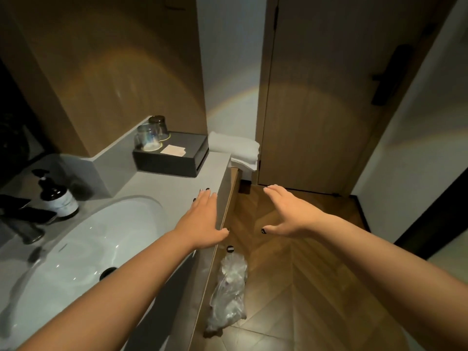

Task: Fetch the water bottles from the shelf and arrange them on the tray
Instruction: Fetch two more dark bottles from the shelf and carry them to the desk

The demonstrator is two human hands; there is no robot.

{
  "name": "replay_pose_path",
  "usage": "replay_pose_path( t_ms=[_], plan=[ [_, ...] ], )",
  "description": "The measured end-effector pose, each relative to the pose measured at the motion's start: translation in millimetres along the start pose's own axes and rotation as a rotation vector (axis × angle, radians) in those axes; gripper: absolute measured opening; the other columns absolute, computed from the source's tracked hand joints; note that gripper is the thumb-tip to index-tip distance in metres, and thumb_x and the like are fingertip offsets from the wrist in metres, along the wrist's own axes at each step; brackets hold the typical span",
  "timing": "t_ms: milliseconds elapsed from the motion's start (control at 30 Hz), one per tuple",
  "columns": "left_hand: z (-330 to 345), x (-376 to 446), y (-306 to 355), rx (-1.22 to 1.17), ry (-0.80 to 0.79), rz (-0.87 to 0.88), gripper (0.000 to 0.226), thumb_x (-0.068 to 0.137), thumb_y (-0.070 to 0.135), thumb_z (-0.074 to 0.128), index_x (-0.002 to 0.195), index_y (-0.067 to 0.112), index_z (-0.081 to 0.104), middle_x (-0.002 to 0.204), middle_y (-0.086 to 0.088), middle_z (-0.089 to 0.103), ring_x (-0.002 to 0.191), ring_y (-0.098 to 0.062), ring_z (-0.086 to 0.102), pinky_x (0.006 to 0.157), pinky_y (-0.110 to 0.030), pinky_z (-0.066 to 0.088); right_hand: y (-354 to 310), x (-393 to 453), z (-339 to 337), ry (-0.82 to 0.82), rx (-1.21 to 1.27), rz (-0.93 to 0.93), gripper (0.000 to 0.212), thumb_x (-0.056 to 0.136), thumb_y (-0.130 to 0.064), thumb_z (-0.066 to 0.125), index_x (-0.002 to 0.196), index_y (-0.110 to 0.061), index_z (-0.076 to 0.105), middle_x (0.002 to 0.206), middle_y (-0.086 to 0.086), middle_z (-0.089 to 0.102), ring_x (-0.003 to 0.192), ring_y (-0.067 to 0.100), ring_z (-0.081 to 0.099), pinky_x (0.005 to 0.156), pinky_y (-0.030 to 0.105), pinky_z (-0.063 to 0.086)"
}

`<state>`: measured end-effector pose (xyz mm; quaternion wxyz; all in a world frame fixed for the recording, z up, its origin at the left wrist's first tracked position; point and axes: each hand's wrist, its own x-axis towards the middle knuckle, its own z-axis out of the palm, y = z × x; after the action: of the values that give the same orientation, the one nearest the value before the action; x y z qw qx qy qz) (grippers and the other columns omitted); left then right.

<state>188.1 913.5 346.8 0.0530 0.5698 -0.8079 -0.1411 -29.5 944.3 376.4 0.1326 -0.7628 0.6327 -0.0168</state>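
A black tray (177, 158) stands at the far end of the grey counter with two upturned glasses (149, 138) and a small card on it. My left hand (202, 219) is stretched out over the counter's right edge with straight fingers and holds nothing. My right hand (288, 214) hovers over the wooden floor, fingers spread and empty. On the floor by the cabinet lies a clear plastic pack (229, 287), apparently of water bottles, with one black cap (230, 249) showing at its top. No shelf is in view.
A white basin (83, 252) fills the counter's near left, with a dark tap (24, 224) and a pump bottle (59, 200) behind it. Folded white towels (236, 149) sit past the counter's end. A closed wooden door (329, 110) stands ahead.
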Motion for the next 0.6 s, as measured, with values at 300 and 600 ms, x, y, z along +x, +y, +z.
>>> replay_pose_path(
  t_ms=[300, 600],
  plan=[
    [10.8, 90.8, 28.4, -0.031, -0.055, 0.06, 0.093, 0.086, 0.042, 0.062, 0.153, 0.015, 0.004, 0.162, -0.006, 0.0, 0.149, -0.021, -0.004, 0.118, -0.039, 0.017, 60.9, 48.7, -13.7, 0.008, 0.034, 0.039, 0.097, 0.082, -0.046, 0.067, 0.152, -0.015, 0.006, 0.161, 0.001, 0.005, 0.147, 0.019, 0.013, 0.114, 0.037, 0.031],
    [32.6, 217.2, 99.9, -0.097, -0.05, 0.013, 0.095, 0.085, 0.041, 0.062, 0.152, 0.009, 0.003, 0.162, -0.008, 0.0, 0.149, -0.02, -0.006, 0.121, -0.037, 0.012, 184.3, 125.9, -45.5, -0.059, 0.056, 0.02, 0.098, 0.081, -0.044, 0.068, 0.152, -0.014, 0.007, 0.161, 0.003, 0.007, 0.146, 0.021, 0.019, 0.114, 0.032, 0.028]
  ],
)
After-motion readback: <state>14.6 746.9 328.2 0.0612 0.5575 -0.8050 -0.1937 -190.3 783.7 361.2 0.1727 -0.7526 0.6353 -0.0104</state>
